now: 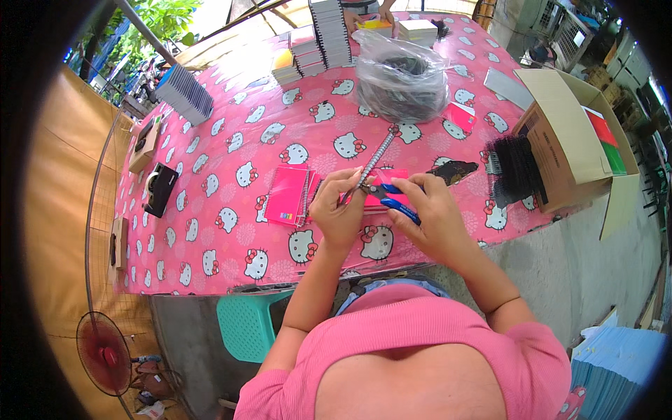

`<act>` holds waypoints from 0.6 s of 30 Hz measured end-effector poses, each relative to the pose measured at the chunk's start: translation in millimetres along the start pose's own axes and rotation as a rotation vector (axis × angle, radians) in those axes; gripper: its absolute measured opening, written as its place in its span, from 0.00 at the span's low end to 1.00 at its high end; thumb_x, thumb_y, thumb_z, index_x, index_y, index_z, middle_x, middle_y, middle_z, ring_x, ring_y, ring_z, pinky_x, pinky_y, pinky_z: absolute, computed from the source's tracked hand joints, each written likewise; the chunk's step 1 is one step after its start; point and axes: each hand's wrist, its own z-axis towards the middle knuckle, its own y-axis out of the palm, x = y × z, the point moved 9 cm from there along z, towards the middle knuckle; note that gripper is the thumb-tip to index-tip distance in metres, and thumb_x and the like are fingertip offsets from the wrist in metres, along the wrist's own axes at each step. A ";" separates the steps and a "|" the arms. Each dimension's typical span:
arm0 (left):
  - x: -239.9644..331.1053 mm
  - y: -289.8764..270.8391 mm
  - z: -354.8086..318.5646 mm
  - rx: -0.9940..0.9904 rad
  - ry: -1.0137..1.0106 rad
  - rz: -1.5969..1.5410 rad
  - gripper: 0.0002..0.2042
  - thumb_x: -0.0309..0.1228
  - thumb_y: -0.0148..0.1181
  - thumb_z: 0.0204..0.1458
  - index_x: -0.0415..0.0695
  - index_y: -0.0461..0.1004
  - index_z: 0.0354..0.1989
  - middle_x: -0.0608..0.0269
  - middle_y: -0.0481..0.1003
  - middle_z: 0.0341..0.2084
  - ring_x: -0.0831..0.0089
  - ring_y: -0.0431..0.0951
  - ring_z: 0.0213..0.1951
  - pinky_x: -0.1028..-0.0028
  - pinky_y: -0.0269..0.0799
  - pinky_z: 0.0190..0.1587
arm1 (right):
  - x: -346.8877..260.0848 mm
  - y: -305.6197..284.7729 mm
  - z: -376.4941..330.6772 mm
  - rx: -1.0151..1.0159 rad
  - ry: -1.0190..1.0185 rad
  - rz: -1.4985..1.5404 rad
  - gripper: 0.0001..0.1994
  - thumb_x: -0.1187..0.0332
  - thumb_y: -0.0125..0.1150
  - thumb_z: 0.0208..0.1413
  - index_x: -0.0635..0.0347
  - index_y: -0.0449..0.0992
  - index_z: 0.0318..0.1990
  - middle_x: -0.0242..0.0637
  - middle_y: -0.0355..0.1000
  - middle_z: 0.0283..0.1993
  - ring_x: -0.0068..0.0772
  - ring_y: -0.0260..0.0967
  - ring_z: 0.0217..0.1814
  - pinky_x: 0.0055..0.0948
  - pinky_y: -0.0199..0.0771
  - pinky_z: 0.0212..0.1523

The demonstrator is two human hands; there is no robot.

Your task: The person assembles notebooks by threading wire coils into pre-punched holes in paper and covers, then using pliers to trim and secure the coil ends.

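Note:
My left hand [336, 210] is closed around a spiral-bound notebook [382, 154], tilted so that its coiled edge faces up and runs away from me. My right hand [435, 210] grips blue-handled cutting pliers [399, 210]. Their jaws meet the near end of the coil, right by my left fingertips; whether they are closed on the wire is too small to tell. Beside my left hand lies a small pile of pink spiral notebooks [285, 194]. More pink covers [393, 175] lie beneath my hands, partly hidden.
A clear plastic bag of dark coils [402, 87] sits beyond my hands. To the right are a bundle of black coils [516, 168] and an open cardboard box [570, 147]. Notebook stacks [329, 35] stand at the back, near another person's hand [386, 12]. A tape dispenser [161, 189] is left.

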 end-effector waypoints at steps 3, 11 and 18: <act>-2.1 -19.4 -6.0 0.096 -0.028 -0.024 0.07 0.14 0.64 0.42 0.35 0.74 0.29 0.50 0.77 0.32 0.68 0.78 0.35 0.72 0.76 0.37 | 7.6 27.1 0.9 -0.321 0.204 0.394 0.18 0.60 0.57 0.55 0.63 0.72 0.47 0.45 0.70 0.39 0.42 0.68 0.42 0.39 0.68 0.42; 39.0 -46.6 -21.6 0.182 0.331 0.228 0.09 0.14 0.65 0.39 0.35 0.72 0.27 0.53 0.77 0.31 0.60 0.78 0.36 0.67 0.75 0.41 | 29.3 67.3 -37.3 -0.618 0.472 0.990 0.17 0.56 0.52 0.60 0.63 0.72 0.44 0.31 0.70 0.36 0.19 0.65 0.37 0.22 0.65 0.39; 65.4 11.7 -47.1 -0.408 0.341 0.249 0.15 0.23 0.69 0.39 0.38 0.73 0.37 0.52 0.74 0.37 0.57 0.74 0.44 0.63 0.71 0.47 | 48.5 92.0 -13.7 0.003 0.619 1.107 0.15 0.65 0.65 0.51 0.59 0.68 0.42 0.24 0.66 0.30 0.14 0.62 0.30 0.19 0.65 0.31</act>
